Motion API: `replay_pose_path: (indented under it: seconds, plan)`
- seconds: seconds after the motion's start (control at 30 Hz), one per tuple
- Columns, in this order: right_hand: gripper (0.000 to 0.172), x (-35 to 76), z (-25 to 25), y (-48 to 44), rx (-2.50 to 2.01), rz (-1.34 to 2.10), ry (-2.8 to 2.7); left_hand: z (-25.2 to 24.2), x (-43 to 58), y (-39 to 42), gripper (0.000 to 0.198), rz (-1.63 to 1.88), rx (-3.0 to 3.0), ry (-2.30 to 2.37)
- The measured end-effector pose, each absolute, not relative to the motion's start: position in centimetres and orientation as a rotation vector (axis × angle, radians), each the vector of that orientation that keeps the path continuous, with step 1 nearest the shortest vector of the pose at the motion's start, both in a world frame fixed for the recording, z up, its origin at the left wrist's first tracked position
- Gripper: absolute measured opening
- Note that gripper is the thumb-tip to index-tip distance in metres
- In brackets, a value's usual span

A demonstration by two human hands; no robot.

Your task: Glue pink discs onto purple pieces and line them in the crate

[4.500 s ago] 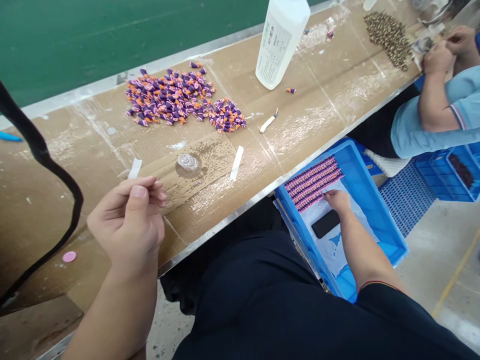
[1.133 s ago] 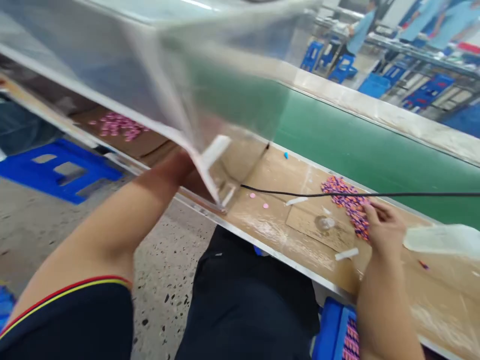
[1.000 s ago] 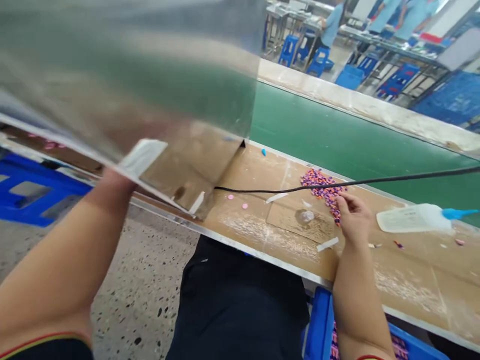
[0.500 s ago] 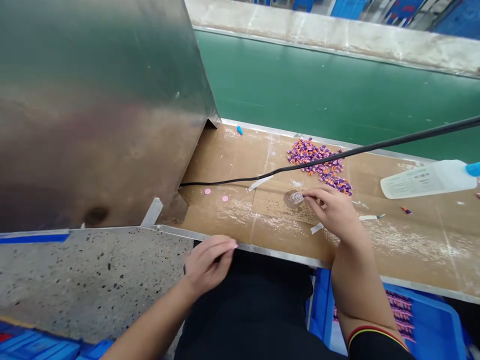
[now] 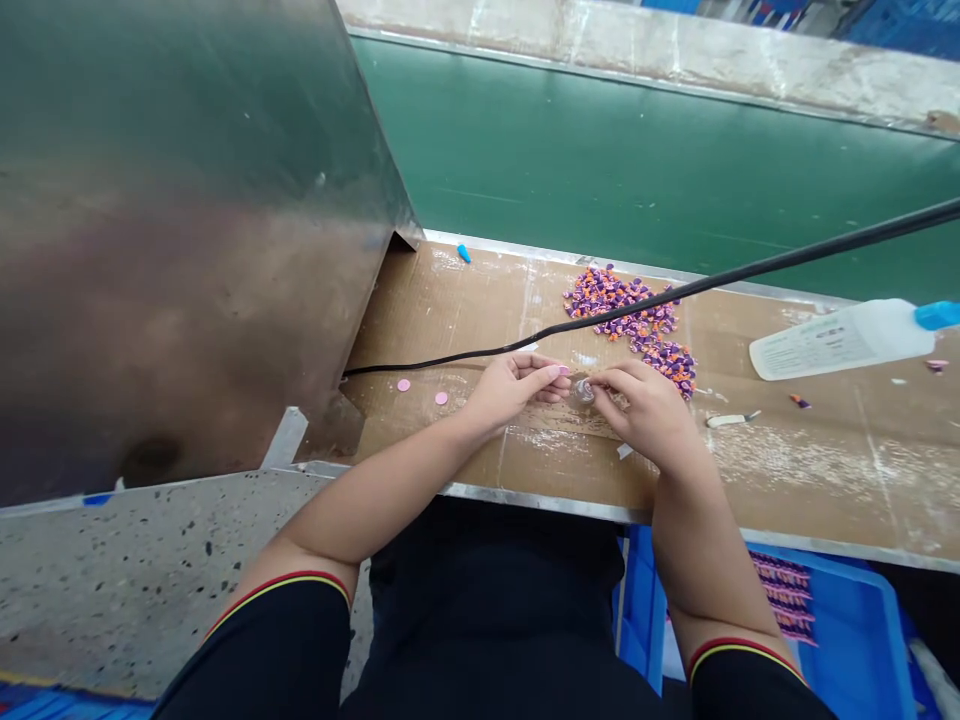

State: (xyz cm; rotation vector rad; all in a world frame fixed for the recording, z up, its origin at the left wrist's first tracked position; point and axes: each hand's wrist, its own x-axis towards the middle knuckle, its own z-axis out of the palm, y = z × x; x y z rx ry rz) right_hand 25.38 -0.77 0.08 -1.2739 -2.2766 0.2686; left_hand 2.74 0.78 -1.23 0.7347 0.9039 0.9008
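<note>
Rising at the far left, a large glossy panel (image 5: 187, 250) stands tilted, its lower corner at the edge of a brown cardboard-covered surface (image 5: 825, 470). Just right of it, two flat pink discs (image 5: 403, 384) lie on the surface, and a small blue cone (image 5: 463, 254) sits near the far edge beside a green belt (image 5: 637, 170). A thin black cable (image 5: 570, 330) crosses above the hands. The left hand (image 5: 517, 390) comes in from a black sleeve, its fingers (image 5: 551, 372) loosely curled with their tips just beside a small clear round piece (image 5: 583, 391); whether they grip it, I cannot tell. That piece sits between both hands, with the fingers (image 5: 606, 378) of the right hand (image 5: 645, 415) closed on it. Behind them lies a heap of small purple-and-orange pieces (image 5: 619, 300). Farther right are a small white-handled knife (image 5: 727, 420), one stray purple-and-orange piece (image 5: 799, 401), and a white plastic bottle (image 5: 840, 340) on its side with a blue nozzle (image 5: 937, 315). Below the near edge, a blue plastic crate (image 5: 855, 640) holds rows of pink-and-purple strips (image 5: 780, 610).
</note>
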Motion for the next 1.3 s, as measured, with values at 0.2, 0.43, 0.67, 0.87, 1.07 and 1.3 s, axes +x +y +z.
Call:
replay_pose_path:
  seconds: [0.2,0.43,0.67,0.87,1.07,1.3]
  plan:
    - [0.019,25.3,0.1,-0.8,-1.295,0.251,-2.247,-2.2,1.8,-0.2,0.04,0.924,0.72,0.903]
    - [0.02,25.6,0.5,-0.7,-1.317,0.327,-2.23,-1.5,1.6,-0.5,0.046,0.924,0.817,0.953]
    - [0.014,24.7,1.9,-1.4,-1.313,0.411,-1.988,-1.7,1.8,-0.7,0.045,0.956,0.88,0.941]
    - [0.009,20.0,1.8,-5.4,-1.167,0.717,-1.55,-1.3,1.9,-1.3,0.039,1.053,1.014,0.944]
    - [0.009,16.7,-0.1,-7.4,-1.191,0.746,-1.213,-0.9,2.0,-1.9,0.037,1.054,1.087,0.907]
    - [0.011,16.1,-0.1,-7.0,-1.157,0.677,-1.186,-0.2,2.0,-2.0,0.031,1.127,0.952,0.845]
